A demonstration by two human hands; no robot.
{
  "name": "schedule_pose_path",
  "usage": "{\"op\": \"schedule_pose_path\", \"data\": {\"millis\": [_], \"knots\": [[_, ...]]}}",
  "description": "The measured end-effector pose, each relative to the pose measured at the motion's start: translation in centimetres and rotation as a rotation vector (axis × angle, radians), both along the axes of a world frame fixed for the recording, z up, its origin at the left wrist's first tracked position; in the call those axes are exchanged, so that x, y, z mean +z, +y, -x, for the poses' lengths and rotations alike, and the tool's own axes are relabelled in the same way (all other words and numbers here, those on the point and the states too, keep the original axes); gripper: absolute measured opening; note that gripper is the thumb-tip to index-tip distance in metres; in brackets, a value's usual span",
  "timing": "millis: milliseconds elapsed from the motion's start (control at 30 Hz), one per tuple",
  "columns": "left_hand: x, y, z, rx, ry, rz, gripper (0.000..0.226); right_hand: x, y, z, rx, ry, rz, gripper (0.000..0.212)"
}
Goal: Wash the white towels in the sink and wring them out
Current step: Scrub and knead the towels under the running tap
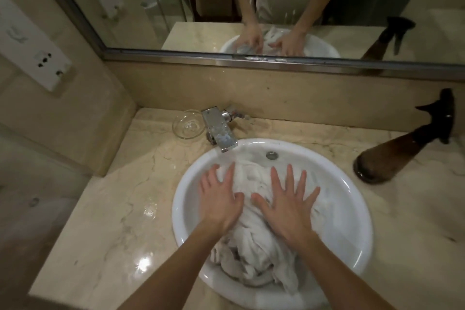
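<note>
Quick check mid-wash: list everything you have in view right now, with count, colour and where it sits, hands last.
towels: a bunched heap, count unclear, white, filling the sink bowl
sink: one, white, round, set into the countertop
overflow hole: one, metal-ringed, far wall of the sink
faucet: one, chrome, at the sink's far left rim
glass dish: one, clear, left of the faucet
spray bottle: one, dark brown, on the countertop right of the sink
countertop: one, beige marble, wet in spots
mirror: one, metal-framed, on the wall behind the sink
socket panel: one, white, left wall
left hand: fingers spread, pressing flat on the towels
right hand: fingers spread, pressing flat on the towels
</note>
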State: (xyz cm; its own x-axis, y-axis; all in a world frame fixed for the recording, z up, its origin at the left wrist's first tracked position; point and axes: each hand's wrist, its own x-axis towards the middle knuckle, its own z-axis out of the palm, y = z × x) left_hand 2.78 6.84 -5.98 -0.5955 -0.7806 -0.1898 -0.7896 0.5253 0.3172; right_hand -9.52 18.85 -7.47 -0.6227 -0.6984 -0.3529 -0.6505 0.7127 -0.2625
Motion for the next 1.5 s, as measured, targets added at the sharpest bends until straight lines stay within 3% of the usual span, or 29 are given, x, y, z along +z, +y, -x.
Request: {"op": "schedule_pose_path", "data": {"millis": [67, 133, 367, 600, 733, 900, 1000, 1167, 1267, 1333, 1367, 1433, 1500], "knots": [[-0.9, -0.5, 1.4, -0.245, -0.058, 0.031, 0.066, -0.7, 0.6, -0.9, -0.087, 0.027, -0.005, 0.105], [-2.3, -0.8, 2.0, -0.331, -0.086, 0.007, 0.064, -2.2, 1.0, -0.9, -0.113, 0.051, -0.009, 0.102], [-7.1, -1.9, 3.9, -0.046, 0.025, 0.006, 0.052, -6.1, -1.5, 2.8, -0.102, 0.121, 0.012, 0.093], [-9.9, -2.9, 4.9, -0.029, 0.250, 0.081, 0.022, -7.6, -3.8, 5.4, 0.022, 0.260, 0.076, 0.072], [-9.7, -2.9, 5.4, -0.076, 0.155, 0.122, 0.031, -6.9, -4.6, 5.7, 0.077, 0.284, -0.006, 0.062], [-8.4, -2.7, 5.8, 0.038, 0.191, 0.017, 0.034, -5.1, -5.4, 6.7, -0.030, -0.002, -0.003, 0.046], [-7.4, -1.5, 4.4, 0.279, 0.360, -0.073, 0.026, -3.5, -5.5, 6.5, -0.016, -0.160, 0.253, 0.038], [-2.5, 1.1, 3.5, 0.708, 0.697, -0.027, 0.022, 2.5, -9.8, 4.1, 0.073, -0.414, 0.691, 0.009], [-0.8, 2.1, 3.7, 0.693, 0.700, -0.068, 0.026, 3.8, -8.6, 4.0, -0.008, -0.540, 0.783, 0.009], [-1.2, 2.7, 3.3, 0.593, 0.648, -0.147, 0.022, 3.1, -6.3, 4.4, -0.087, -0.569, 0.729, 0.011], [-1.6, 2.7, 3.0, 0.502, 0.606, -0.166, 0.018, 2.7, -5.2, 4.7, -0.144, -0.545, 0.648, 0.024], [-2.3, 1.9, 2.4, 0.287, 0.480, -0.170, 0.019, 2.0, -3.2, 5.3, -0.165, -0.348, 0.353, 0.047], [-2.8, 1.2, 1.6, 0.118, 0.262, -0.165, 0.039, 1.1, -0.9, 4.9, -0.113, -0.143, 0.042, 0.055]]}}
